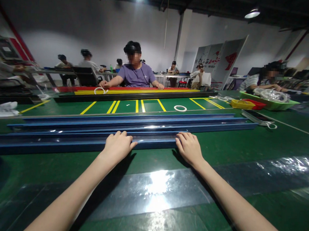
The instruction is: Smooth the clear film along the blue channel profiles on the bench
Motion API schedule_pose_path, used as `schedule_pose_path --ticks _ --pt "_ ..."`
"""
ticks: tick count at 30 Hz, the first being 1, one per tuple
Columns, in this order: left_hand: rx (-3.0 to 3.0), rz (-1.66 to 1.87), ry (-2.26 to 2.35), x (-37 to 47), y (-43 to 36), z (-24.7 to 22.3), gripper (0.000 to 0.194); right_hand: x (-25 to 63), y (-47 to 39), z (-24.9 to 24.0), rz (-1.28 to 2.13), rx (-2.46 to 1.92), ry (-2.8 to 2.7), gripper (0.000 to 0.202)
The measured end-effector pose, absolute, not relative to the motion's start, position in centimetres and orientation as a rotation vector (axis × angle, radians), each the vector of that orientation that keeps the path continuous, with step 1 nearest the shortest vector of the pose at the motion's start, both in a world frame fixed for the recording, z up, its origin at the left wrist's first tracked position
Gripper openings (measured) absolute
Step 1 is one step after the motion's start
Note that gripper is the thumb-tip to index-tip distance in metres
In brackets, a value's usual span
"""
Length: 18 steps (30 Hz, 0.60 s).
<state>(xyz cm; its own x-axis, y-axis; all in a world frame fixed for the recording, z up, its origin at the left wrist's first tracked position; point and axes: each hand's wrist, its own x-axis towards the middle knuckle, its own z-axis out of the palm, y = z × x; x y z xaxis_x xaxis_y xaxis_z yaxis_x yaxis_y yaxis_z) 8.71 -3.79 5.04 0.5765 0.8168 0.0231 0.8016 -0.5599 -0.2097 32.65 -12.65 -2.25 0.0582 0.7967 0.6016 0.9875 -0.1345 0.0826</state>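
Clear plastic film [176, 190] is lying nearest, stretching crosswise over the green tabletop [228, 144] and passing under both forearms. Beyond the front blue channel [153, 140], other blue channels [154, 125] are lying close behind, obstructing the far side. Farther off, a white ring [180, 110] is resting among yellow tape lines [161, 105]; a co-worker in purple [137, 74] is sitting opposite. Both forearms are reaching forward, palms facing down. The left hand [119, 143] is bending over the front channel, thumb pointing inward; the right hand [189, 147] is curling at its right end. Fingertips are partly hiding, so whether either is pinching cannot be told. Green surface is showing between the hands and the film, and rightward past the channel's end.
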Motion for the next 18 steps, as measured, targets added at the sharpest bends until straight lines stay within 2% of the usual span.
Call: schedule_pose_path --ticks 10,18 --pt "-2.711 -0.044 -1.147 9.5 -4.5 4.2 0.038 32.6 -12.6 -2.4 -0.723 -2.000 -1.829 0.033" --pt "-2.813 0.036 -1.078 9.6 -4.3 3.6 0.042 32.5 -12.6 -2.3 -0.709 -1.994 -1.819 0.032"
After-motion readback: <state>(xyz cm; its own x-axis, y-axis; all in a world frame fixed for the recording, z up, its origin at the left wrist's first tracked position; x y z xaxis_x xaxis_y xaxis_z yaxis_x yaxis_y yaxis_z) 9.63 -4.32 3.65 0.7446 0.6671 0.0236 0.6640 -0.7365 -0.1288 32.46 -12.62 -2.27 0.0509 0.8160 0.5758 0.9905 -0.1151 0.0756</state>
